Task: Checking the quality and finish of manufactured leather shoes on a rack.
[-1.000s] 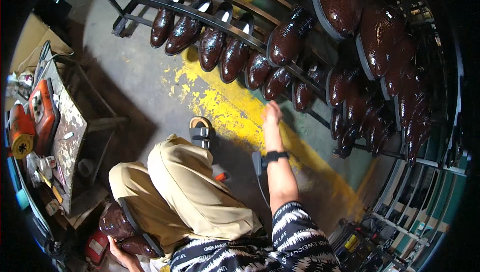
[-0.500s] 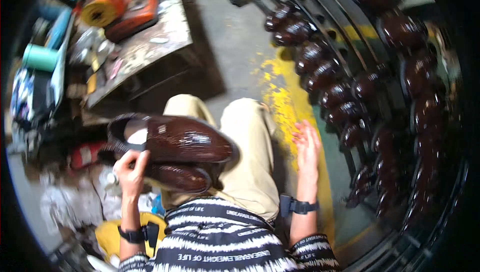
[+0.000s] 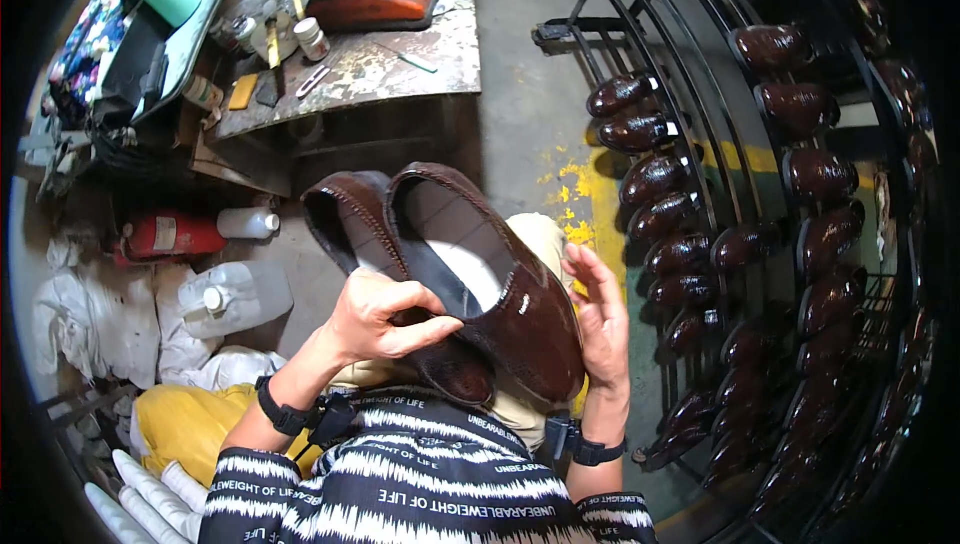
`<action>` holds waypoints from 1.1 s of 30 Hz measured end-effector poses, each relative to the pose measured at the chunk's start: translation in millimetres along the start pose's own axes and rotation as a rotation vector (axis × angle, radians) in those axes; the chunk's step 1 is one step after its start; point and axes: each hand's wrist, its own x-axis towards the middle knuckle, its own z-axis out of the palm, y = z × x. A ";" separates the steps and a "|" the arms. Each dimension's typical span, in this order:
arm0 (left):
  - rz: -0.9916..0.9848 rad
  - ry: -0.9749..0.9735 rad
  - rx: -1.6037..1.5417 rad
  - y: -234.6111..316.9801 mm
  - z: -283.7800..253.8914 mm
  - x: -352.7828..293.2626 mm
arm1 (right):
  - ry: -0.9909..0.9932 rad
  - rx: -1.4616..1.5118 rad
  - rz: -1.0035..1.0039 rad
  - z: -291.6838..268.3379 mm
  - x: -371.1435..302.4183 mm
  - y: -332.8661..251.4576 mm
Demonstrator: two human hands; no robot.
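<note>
Grey concrete underfoot, I grip two glossy brown leather shoes (image 3: 470,284) in my left hand (image 3: 375,319) — right hand (image 3: 600,319) flat open alongside (barely touching) — inspection step; next needs a steady turn.

shirt: black-white striped, lettered | trousers: khaki | wrists: black bands | hands: bare

Glossy brown leather shoes (image 3: 500,294)

The left hand (image 3: 375,319) grips two brown shoes (image 3: 470,284) held together — openings facing up — while the right hand (image 3: 600,319) lies flat against the nearer shoe's side. A shoe rack (image 3: 760,244) stands right, a cluttered table (image 3: 400,64) far left.
</note>
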 end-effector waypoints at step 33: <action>-0.700 0.332 -0.295 -33.3 36.4 -56.4 | 0.057 0.468 0.137 32.5 -16.2 44.9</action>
